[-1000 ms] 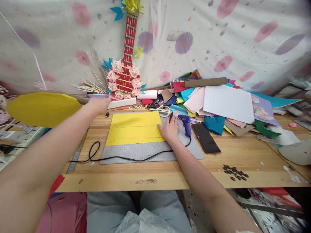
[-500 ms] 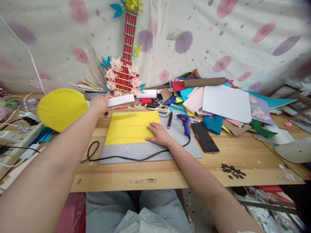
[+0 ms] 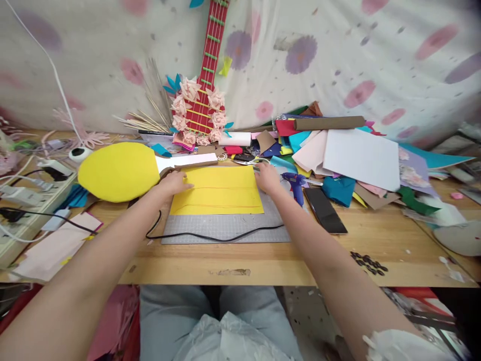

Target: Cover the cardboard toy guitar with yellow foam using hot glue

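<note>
A yellow sheet (image 3: 220,190) with red drawn lines lies on a grey cutting mat (image 3: 225,225) on the wooden table. My left hand (image 3: 173,182) rests with fingers flat on the sheet's left edge. My right hand (image 3: 267,177) lies at the sheet's upper right corner, beside a black marker that it partly hides; its fingers look spread. A yellow oval cutout (image 3: 118,171) with a white and brown handle (image 3: 188,161) lies to the left of the sheet.
A blue glue gun (image 3: 296,182) and its black cord (image 3: 210,235) sit by the mat, a black phone (image 3: 325,210) to its right. Scissors, a heap of coloured paper (image 3: 353,160), a paper guitar (image 3: 201,108), dark seeds (image 3: 368,263) and a power strip (image 3: 22,200) surround the work area.
My left hand let go of the yellow oval, which now lies on the table, and came down to the sheet's left edge. My right hand slid up to the sheet's upper right corner.
</note>
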### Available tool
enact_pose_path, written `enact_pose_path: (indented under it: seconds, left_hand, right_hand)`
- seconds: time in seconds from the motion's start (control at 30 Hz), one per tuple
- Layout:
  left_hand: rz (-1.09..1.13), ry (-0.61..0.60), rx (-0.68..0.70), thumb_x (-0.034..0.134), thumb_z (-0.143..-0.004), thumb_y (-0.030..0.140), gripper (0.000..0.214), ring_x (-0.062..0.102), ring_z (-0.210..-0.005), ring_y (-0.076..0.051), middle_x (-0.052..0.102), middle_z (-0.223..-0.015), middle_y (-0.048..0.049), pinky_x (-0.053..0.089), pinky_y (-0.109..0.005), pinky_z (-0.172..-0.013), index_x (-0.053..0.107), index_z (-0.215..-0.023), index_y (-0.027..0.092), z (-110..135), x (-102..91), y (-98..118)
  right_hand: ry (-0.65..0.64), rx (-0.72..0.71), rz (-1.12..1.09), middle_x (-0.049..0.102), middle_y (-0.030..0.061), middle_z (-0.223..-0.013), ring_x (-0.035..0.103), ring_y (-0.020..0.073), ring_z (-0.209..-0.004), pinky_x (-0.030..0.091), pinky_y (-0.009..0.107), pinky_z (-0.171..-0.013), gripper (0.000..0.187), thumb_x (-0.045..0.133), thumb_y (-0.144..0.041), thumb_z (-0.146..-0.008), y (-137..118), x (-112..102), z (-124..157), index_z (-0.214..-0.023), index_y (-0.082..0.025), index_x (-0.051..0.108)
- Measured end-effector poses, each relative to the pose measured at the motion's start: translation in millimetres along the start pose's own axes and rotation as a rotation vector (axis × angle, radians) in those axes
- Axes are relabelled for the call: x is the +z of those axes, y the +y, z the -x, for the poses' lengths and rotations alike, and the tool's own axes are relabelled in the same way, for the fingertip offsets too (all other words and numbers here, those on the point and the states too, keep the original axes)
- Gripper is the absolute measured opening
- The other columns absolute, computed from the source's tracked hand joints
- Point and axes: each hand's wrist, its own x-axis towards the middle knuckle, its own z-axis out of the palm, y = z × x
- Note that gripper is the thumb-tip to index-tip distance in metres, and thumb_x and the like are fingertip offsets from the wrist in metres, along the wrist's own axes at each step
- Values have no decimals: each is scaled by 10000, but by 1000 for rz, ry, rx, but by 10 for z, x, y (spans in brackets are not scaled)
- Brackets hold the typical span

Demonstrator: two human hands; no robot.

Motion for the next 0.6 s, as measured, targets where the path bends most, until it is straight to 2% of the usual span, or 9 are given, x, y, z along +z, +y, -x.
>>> enact_pose_path:
  seconds: [0.1,0.17,0.37,0.43,0.5,0.6]
  left_hand:
    - [6,-40,-97,699,-611,512,838,442,-1239,-325,451,-1345,-217,367,-337,-981,453,-1289,87,5,12,-18]
    - [47,-34,-148,746,-563,484,912,432,-1245,-335,444,-1339,-241,372,-340,-978,421,-1299,53,19,-8,4]
    - [226,15,-294,851,-412,308,1066,442,-1228,-377,448,-1307,-284,396,-402,-961,355,-1312,24,77,-88,124]
    - [312,46,-335,855,-389,254,1053,486,-1188,-375,476,-1282,-283,424,-422,-934,365,-1296,39,89,-80,128]
    - [439,85,-348,850,-363,194,960,538,-1131,-361,551,-1217,-239,447,-434,-914,444,-1227,85,105,-46,109]
    - [717,68,-297,821,-327,112,650,602,-1029,-349,670,-1017,-155,476,-432,-883,607,-940,141,160,17,58]
  right_hand:
    - [-143,28,155,588,203,-1152,522,273,-1086,375,350,-915,359,416,-95,-828,43,-21,-237,-1145,-44,576]
    - [-199,36,215,589,212,-1136,520,271,-1078,369,347,-904,344,413,-98,-834,37,-6,-319,-1124,-40,589]
    - [-230,69,267,550,233,-1193,467,285,-1131,352,343,-901,380,409,-147,-862,-23,30,-385,-1193,-26,550]
    - [-239,85,271,541,244,-1199,463,289,-1136,349,344,-903,379,429,-173,-867,-30,18,-389,-1193,-30,557]
    - [-233,107,270,520,251,-1218,460,291,-1140,350,339,-895,373,442,-191,-871,-38,-7,-381,-1184,-35,570]
    - [-226,132,260,502,252,-1227,473,284,-1119,359,325,-865,365,442,-200,-872,-54,-64,-354,-1169,-46,586]
